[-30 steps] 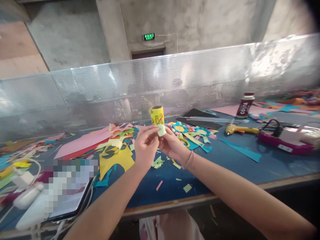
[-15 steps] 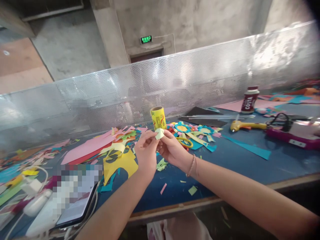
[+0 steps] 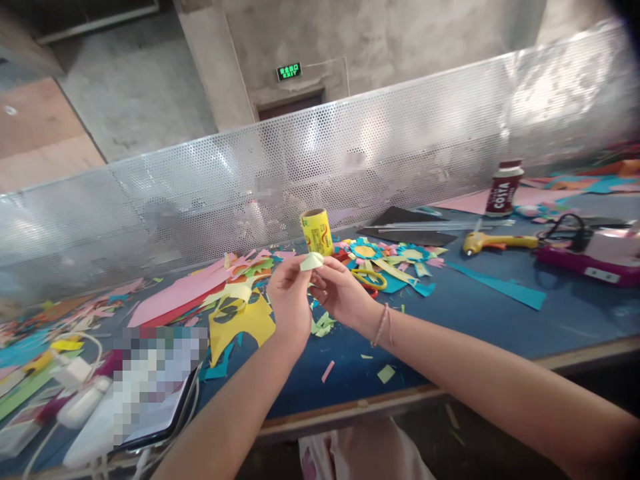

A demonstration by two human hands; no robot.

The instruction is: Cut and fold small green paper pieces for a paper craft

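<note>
A small pale green piece of paper [image 3: 312,261], bent or folded, is held up above the table between both hands. My left hand [image 3: 290,287] pinches its left side with thumb and forefinger. My right hand [image 3: 343,290] grips its right side, fingers curled. Just behind the hands stands a yellow cardboard tube [image 3: 317,232] with red and black print. Yellow-handled scissors [image 3: 373,279] lie beside my right hand, partly hidden. Below my fingers is a little heap of light green scraps [image 3: 323,325]. A cut yellow paper sheet [image 3: 240,330] lies left of my left hand.
A tablet-like device [image 3: 165,393] with cables lies at left. Pink paper [image 3: 180,297] sits behind it. On the right are a yellow glue gun [image 3: 503,243], a purple power strip [image 3: 583,267], a COSTA bottle [image 3: 504,190] and blue paper rosettes [image 3: 365,249]. A perforated metal screen [image 3: 200,180] runs behind.
The green paper has turned in my fingers and now shows a wider, rounded face. My hands stay close together, and the view has shifted slightly.
</note>
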